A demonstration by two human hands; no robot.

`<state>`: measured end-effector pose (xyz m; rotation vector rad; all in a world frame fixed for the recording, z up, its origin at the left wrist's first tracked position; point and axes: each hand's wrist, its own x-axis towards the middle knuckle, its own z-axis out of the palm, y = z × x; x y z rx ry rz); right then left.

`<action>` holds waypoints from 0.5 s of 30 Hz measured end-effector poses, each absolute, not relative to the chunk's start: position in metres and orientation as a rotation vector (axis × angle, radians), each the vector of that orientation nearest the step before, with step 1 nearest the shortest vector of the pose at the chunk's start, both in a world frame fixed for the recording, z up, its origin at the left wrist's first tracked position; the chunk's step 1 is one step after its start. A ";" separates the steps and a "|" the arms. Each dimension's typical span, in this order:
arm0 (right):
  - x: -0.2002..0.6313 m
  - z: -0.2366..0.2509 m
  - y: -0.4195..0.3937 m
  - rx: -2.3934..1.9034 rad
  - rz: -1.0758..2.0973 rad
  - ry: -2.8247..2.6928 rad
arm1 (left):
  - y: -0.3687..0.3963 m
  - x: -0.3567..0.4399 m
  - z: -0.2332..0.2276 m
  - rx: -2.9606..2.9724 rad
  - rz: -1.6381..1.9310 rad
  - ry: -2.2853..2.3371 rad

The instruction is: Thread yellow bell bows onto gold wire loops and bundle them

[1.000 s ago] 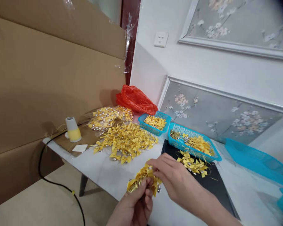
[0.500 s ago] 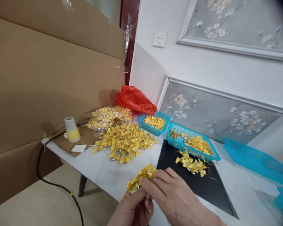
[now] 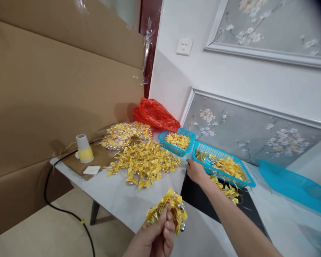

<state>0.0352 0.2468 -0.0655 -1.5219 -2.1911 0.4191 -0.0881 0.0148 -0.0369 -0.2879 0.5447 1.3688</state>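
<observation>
My left hand is at the bottom centre, closed around a bunch of yellow ribbon bows with silver bells. My right hand is stretched forward over the white table, between the big loose pile of yellow bows and the larger blue basket. Its fingers are curled; whether they pinch anything I cannot make out. A few loose bows lie on a black mat just right of that hand.
A smaller blue basket of bows, an orange plastic bag and a clear bag of bows sit at the back. An upturned yellow-and-white cup stands left. Cardboard sheets lean behind. A black cable hangs off the table's left edge.
My right hand has left the bunch in my left hand and reached forward to the spot by the larger blue basket. The left hand keeps the bunch and has barely moved.
</observation>
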 end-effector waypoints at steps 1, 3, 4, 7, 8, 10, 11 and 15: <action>0.033 -0.070 0.252 -1.544 0.438 -2.181 | 0.014 -0.089 -0.037 -0.288 1.368 0.542; 0.030 -0.076 0.260 -1.568 0.479 -2.160 | 0.013 -0.092 -0.037 -0.285 1.368 0.534; 0.029 -0.078 0.263 -1.571 0.499 -2.149 | 0.013 -0.094 -0.037 -0.285 1.368 0.530; 0.028 -0.079 0.266 -1.549 0.541 -2.111 | 0.014 -0.097 -0.039 -0.288 1.357 0.517; 0.028 -0.077 0.264 -1.532 0.545 -2.102 | 0.014 -0.097 -0.039 -0.288 1.350 0.514; 0.030 -0.070 0.255 -1.482 0.532 -2.093 | 0.014 -0.098 -0.040 -0.288 1.334 0.507; 0.032 -0.065 0.249 -1.450 0.519 -2.095 | 0.014 -0.097 -0.041 -0.287 1.329 0.503; 0.046 -0.039 0.211 -1.298 0.458 -2.107 | 0.014 -0.096 -0.045 -0.279 1.339 0.497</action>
